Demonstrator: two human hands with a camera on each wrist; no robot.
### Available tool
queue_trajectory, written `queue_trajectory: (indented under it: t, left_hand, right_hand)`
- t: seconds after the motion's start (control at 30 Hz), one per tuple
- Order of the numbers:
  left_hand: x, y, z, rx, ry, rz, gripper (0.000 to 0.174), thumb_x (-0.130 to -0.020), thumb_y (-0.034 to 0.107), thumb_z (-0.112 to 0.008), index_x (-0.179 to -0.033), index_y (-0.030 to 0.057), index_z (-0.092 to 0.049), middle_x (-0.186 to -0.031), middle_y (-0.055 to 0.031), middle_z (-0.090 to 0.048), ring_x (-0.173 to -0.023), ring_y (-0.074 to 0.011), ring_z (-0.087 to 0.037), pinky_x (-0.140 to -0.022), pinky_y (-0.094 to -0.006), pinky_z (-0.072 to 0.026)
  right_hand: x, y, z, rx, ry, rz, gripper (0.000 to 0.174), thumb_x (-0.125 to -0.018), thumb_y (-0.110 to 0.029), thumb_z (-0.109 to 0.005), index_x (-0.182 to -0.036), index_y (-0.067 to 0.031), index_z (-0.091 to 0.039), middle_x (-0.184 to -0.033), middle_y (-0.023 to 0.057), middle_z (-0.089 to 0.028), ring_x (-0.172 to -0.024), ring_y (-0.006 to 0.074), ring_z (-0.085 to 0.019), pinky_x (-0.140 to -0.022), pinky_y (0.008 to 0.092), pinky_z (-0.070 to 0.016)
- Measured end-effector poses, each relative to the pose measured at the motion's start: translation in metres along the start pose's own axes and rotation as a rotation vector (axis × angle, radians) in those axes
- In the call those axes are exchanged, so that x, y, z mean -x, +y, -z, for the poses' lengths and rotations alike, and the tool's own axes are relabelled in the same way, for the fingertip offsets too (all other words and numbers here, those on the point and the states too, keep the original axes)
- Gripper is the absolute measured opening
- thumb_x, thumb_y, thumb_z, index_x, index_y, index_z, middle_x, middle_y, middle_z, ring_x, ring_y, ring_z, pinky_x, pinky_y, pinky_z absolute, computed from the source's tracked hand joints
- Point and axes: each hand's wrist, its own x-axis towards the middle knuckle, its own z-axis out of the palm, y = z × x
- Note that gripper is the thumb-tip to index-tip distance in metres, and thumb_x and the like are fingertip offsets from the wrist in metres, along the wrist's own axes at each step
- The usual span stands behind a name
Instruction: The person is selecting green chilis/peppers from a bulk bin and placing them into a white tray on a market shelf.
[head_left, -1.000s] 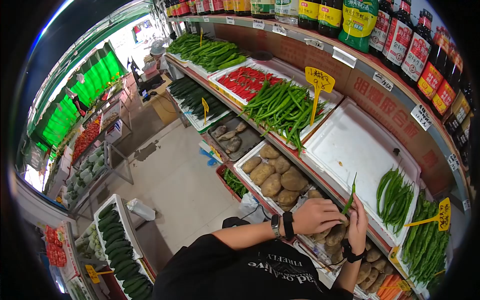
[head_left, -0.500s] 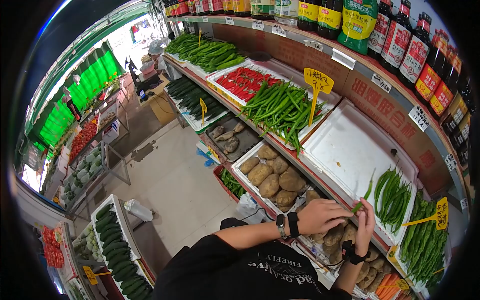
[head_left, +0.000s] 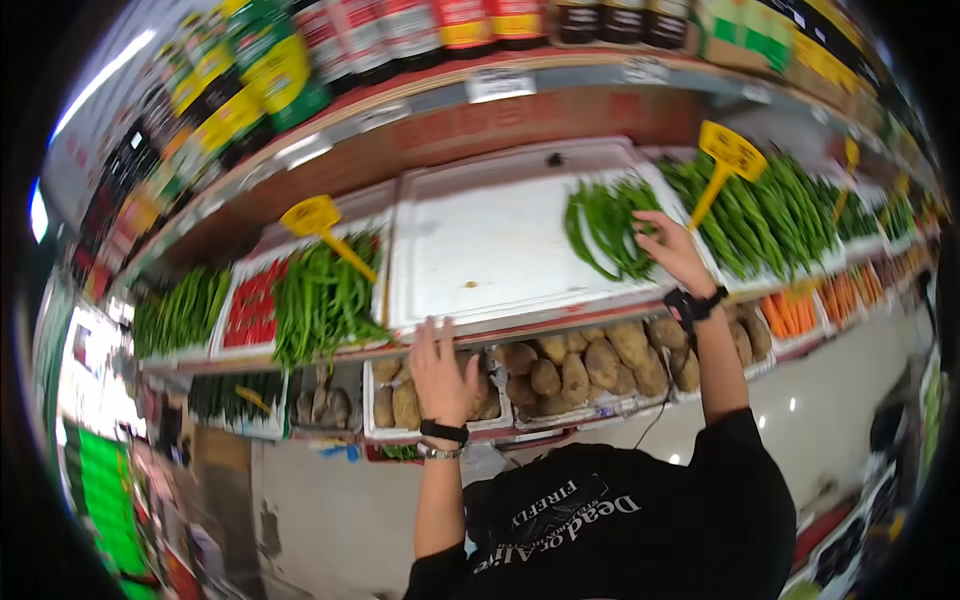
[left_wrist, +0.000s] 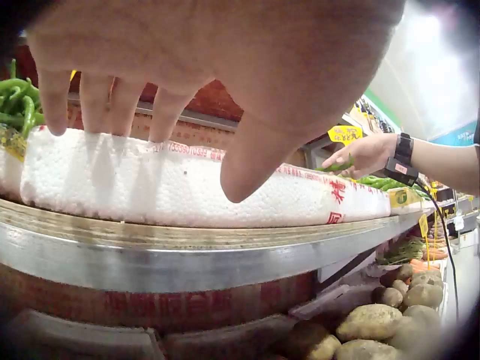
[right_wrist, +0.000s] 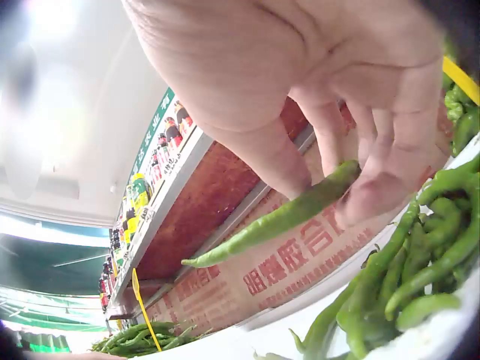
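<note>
The right hand [head_left: 672, 250] is over the small pile of green peppers [head_left: 600, 225] at the right end of the white foam tray [head_left: 480, 240]. In the right wrist view, that hand [right_wrist: 322, 97] pinches one green pepper [right_wrist: 277, 225] near its thick end, the thin tip pointing left, above other peppers [right_wrist: 405, 262]. The left hand [head_left: 442, 375] is at the tray's front edge, fingers spread and nothing held. In the left wrist view, the fingertips of this hand [left_wrist: 202, 75] rest at the tray's white side wall [left_wrist: 150, 180].
Red and green peppers [head_left: 325, 300] fill trays on the left; more green peppers [head_left: 770, 220] lie on the right beside a yellow price sign [head_left: 732, 150]. Potatoes [head_left: 600, 365] and carrots [head_left: 788, 312] stand on the lower shelf. Bottles [head_left: 400, 30] line the shelf above.
The hands have separated: the right moved over the pepper pile with the pepper, while the left moved away to the tray's front edge. The head view has turned toward the shelf.
</note>
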Motion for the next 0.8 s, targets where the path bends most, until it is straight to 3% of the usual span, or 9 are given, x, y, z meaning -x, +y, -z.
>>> queue_trajectory:
  t: [0.1, 0.17, 0.27, 0.37, 0.4, 0.5, 0.63, 0.77, 0.8]
  left_hand:
    - [-0.004, 0.005, -0.002, 0.052, -0.015, -0.021, 0.076, -0.089, 0.017, -0.077, -0.158, 0.0084, -0.046, -0.163, -0.0230, -0.040, -0.154, -0.0454, -0.033, -0.122, -0.0582, -0.0323]
    - [-0.003, 0.006, -0.005, 0.045, -0.008, -0.014, 0.075, -0.089, 0.016, -0.077, -0.158, 0.0083, -0.046, -0.163, -0.0226, -0.040, -0.154, -0.0455, -0.033, -0.122, -0.0582, -0.0328]
    - [-0.003, 0.005, -0.007, 0.061, -0.012, -0.015, 0.074, -0.090, 0.015, -0.075, -0.158, 0.0079, -0.045, -0.164, -0.0229, -0.039, -0.154, -0.0478, -0.032, -0.122, -0.0582, -0.0341]
    - [-0.001, 0.005, -0.009, 0.064, 0.001, -0.028, 0.074, -0.090, 0.014, -0.075, -0.157, 0.0069, -0.045, -0.163, -0.0237, -0.039, -0.153, -0.0487, -0.033, -0.122, -0.0583, -0.0346]
    - [-0.001, 0.004, -0.010, 0.060, 0.011, -0.029, 0.074, -0.090, 0.014, -0.075, -0.157, 0.0065, -0.045, -0.162, -0.0241, -0.040, -0.153, -0.0490, -0.033, -0.122, -0.0584, -0.0348]
    - [-0.002, 0.004, -0.008, 0.048, 0.011, -0.040, 0.075, -0.088, 0.014, -0.076, -0.157, 0.0051, -0.045, -0.161, -0.0254, -0.041, -0.151, -0.0493, -0.036, -0.122, -0.0579, -0.0347]
    - [-0.003, 0.005, -0.004, 0.082, -0.004, -0.019, 0.076, -0.088, 0.012, -0.076, -0.157, 0.0053, -0.044, -0.161, -0.0273, -0.041, -0.151, -0.0493, -0.036, -0.125, -0.0554, -0.0329]
    - [-0.003, 0.004, -0.002, 0.065, -0.042, 0.007, 0.073, -0.092, 0.016, -0.073, -0.159, 0.0078, -0.043, -0.165, -0.0239, -0.037, -0.155, -0.0468, -0.031, -0.124, -0.0541, -0.0349]
    - [-0.004, 0.003, 0.002, 0.063, -0.033, 0.001, 0.070, -0.093, 0.015, -0.073, -0.156, 0.0073, -0.046, -0.162, -0.0239, -0.041, -0.152, -0.0462, -0.036, -0.122, -0.0530, -0.0375]
  right_hand:
    - [0.003, 0.018, -0.001, 0.013, 0.057, -0.039, 0.046, -0.098, -0.008, -0.072, -0.142, -0.0030, -0.060, -0.112, 0.0062, -0.064, -0.065, 0.0089, -0.060, -0.060, 0.0275, -0.0503]
    - [0.000, 0.026, -0.002, -0.066, 0.068, -0.040, 0.049, -0.098, -0.008, -0.074, -0.144, -0.0024, -0.059, -0.114, 0.0084, -0.064, -0.068, 0.0095, -0.065, -0.061, 0.0279, -0.0532]
    - [-0.014, 0.032, -0.005, -0.141, 0.141, -0.005, 0.052, -0.098, -0.016, -0.075, -0.145, -0.0011, -0.059, -0.122, 0.0148, -0.068, -0.078, 0.0177, -0.073, -0.070, 0.0333, -0.0584]
    - [-0.013, 0.001, 0.001, 0.384, 0.097, -0.114, 0.057, -0.096, -0.024, -0.077, -0.145, -0.0003, -0.060, -0.131, 0.0240, -0.067, -0.089, 0.0301, -0.076, -0.080, 0.0405, -0.0607]
    - [-0.010, -0.001, -0.001, 0.487, 0.124, -0.065, 0.057, -0.094, -0.029, -0.077, -0.141, 0.0005, -0.063, -0.135, 0.0288, -0.065, -0.103, 0.0403, -0.072, -0.095, 0.0461, -0.0570]
    - [0.002, 0.000, -0.006, 0.738, 0.197, 0.163, 0.054, -0.093, -0.025, -0.077, -0.138, 0.0013, -0.064, -0.134, 0.0282, -0.065, -0.115, 0.0431, -0.066, -0.103, 0.0482, -0.0524]
    - [0.030, -0.044, -0.038, 0.717, 0.180, 0.272, 0.040, -0.095, -0.019, -0.074, -0.129, 0.0011, -0.067, -0.138, 0.0234, -0.064, -0.129, 0.0437, -0.055, -0.111, 0.0507, -0.0460]
    - [0.054, -0.071, -0.092, 0.571, -0.104, 0.396, 0.038, -0.095, -0.017, -0.073, -0.130, -0.0015, -0.067, -0.138, 0.0201, -0.063, -0.131, 0.0407, -0.054, -0.113, 0.0513, -0.0429]
    - [0.057, -0.070, -0.108, 0.540, -0.165, 0.432, 0.038, -0.095, -0.017, -0.073, -0.130, -0.0019, -0.068, -0.139, 0.0197, -0.062, -0.131, 0.0407, -0.054, -0.114, 0.0514, -0.0425]
